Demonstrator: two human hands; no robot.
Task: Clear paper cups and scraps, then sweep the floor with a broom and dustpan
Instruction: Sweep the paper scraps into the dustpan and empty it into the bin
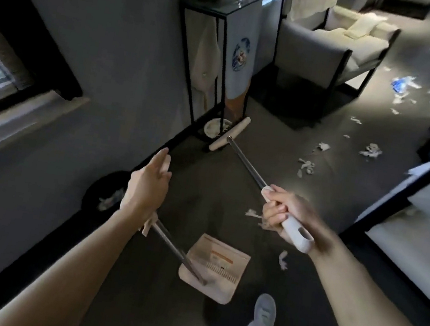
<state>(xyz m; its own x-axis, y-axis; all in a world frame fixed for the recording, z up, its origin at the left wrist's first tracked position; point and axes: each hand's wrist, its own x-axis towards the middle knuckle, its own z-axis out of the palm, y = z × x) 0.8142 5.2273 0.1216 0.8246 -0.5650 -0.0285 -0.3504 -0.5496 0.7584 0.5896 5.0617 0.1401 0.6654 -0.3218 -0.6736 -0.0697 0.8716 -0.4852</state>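
Note:
My left hand (146, 188) grips the top of the dustpan's long metal handle. The cream dustpan (215, 268) rests on the dark floor below it, near my shoe. My right hand (283, 211) grips the white grip of the broom handle, whose metal shaft (246, 160) runs up and away to the cream broom head (229, 134) lying on the floor by a black stand. White paper scraps (306, 167) lie strewn over the floor to the right, with a blue scrap (399, 85) farther back.
A black metal stand (207, 77) is against the grey wall, with a pale round thing (215, 127) at its foot. A grey armchair (330, 48) stands behind it. A black bin (105, 196) holding scraps sits by the wall. Black-framed beds (407, 221) line the right side.

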